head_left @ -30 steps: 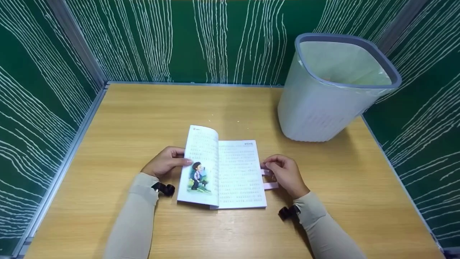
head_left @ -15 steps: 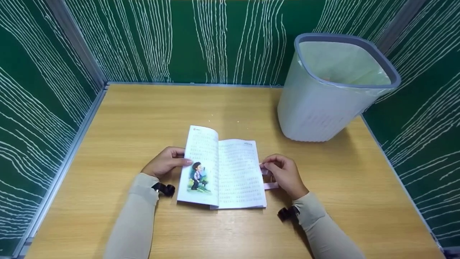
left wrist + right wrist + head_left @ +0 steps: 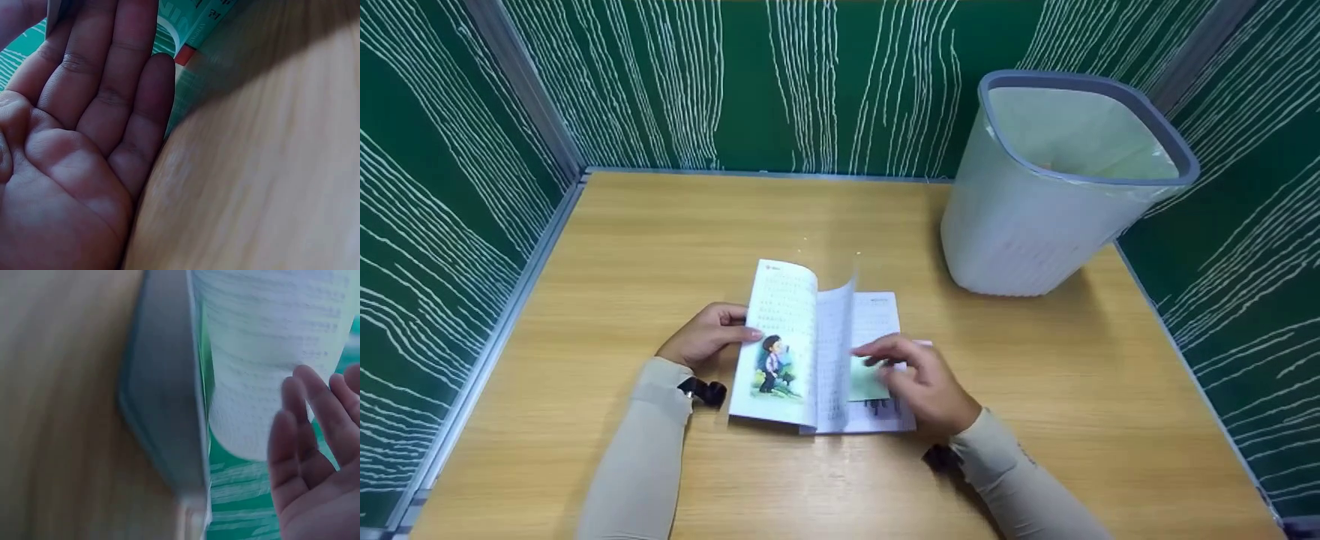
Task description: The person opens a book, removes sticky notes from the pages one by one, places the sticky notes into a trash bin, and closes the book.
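An open book (image 3: 787,300) lies on the table, its left page bearing a picture of a child. My left hand (image 3: 701,337) grips the left side, thumb on the page and fingers beneath; its green cover (image 3: 194,25) shows in the left wrist view. A loose page (image 3: 834,360) stands raised and blurred near the spine. My right hand (image 3: 926,386) is over the right half, index fingertip at that page, fingers loosely extended in the right wrist view. A green paper slip (image 3: 867,384) lies on the page underneath. A pink tab (image 3: 923,343) sticks out past the right edge.
A tall, pale waste bin (image 3: 1027,225) with a grey rim and a liner stands at the back right of the wooden table (image 3: 690,225). Green panels (image 3: 742,90) with white lines enclose the back and sides. Tiny white crumbs dot the wood behind the book.
My right hand has moved left from the book's right edge, and a page has swung up toward the spine, exposing the green slip. My left hand has stayed in place.
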`<state>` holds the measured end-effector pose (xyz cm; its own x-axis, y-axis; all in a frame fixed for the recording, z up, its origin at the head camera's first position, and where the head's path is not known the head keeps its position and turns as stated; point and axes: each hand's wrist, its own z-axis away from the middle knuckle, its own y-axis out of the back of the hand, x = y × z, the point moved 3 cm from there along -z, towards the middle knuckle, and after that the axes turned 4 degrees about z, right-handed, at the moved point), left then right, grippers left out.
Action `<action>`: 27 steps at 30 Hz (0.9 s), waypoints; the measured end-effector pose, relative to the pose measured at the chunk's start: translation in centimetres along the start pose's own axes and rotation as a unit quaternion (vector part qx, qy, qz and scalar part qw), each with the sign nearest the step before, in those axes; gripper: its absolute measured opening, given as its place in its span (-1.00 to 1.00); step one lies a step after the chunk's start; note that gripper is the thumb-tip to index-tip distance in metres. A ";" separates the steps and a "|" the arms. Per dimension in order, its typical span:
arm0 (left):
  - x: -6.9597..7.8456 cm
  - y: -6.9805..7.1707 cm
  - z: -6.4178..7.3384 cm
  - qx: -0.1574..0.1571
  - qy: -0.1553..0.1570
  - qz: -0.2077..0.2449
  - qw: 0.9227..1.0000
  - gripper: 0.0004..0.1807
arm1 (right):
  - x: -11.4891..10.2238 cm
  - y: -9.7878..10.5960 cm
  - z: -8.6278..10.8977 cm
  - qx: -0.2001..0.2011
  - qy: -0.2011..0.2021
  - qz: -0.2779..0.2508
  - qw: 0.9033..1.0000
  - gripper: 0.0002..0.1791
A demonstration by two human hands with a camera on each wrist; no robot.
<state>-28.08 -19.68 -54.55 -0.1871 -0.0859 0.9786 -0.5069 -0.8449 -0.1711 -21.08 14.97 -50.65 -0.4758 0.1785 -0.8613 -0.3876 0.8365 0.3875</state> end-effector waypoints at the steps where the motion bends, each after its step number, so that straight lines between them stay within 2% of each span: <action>1: 0.0 0.0 0.0 -0.001 0.000 0.005 1.000 -0.63 | -0.3 -0.5 -0.2 -0.022 0.020 0.022 0.999 -0.62; 3: 0.1 0.1 0.1 -0.002 0.001 0.007 1.000 -0.62 | -0.8 -1.5 -0.6 -0.062 0.051 0.059 0.995 -0.59; 6: 0.3 0.1 0.1 -0.006 -0.005 0.001 1.000 -0.63 | -1.3 -2.7 -1.1 -0.105 0.075 0.122 0.984 -0.54; 11: 0.1 -0.2 -0.1 -0.024 -0.036 0.002 0.999 -0.67 | -2.0 -4.3 -1.8 -0.141 0.121 0.208 0.960 -0.46; 13: 0.0 -0.5 -0.3 -0.032 -0.040 0.013 0.999 -0.67 | -2.1 -4.8 -1.7 -0.149 0.126 0.221 0.956 -0.43; 15: 0.0 -0.7 -0.5 -0.038 -0.035 0.029 0.998 -0.66 | -2.1 -5.0 -1.6 -0.153 0.122 0.224 0.955 -0.39; 19: -0.1 -0.6 -0.5 -0.020 -0.034 0.041 0.998 -0.72 | -1.8 -5.3 -1.5 -0.167 0.092 0.201 0.961 -0.35; 22: 0.0 -0.3 -0.4 -0.007 -0.046 0.043 0.998 -0.72 | -1.5 -5.4 -1.5 -0.177 0.076 0.170 0.967 -0.37; 27: -0.1 -0.1 -0.3 0.000 -0.029 0.032 0.999 -0.78 | -0.6 -5.3 -1.8 -0.172 0.071 0.093 0.978 -0.41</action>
<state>-28.23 -19.47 -54.66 -0.1701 -0.1710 0.9705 -0.4955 -0.8365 -0.2342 -20.20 9.55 -51.62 -0.6580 0.2171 -0.7211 -0.5156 0.5680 0.6415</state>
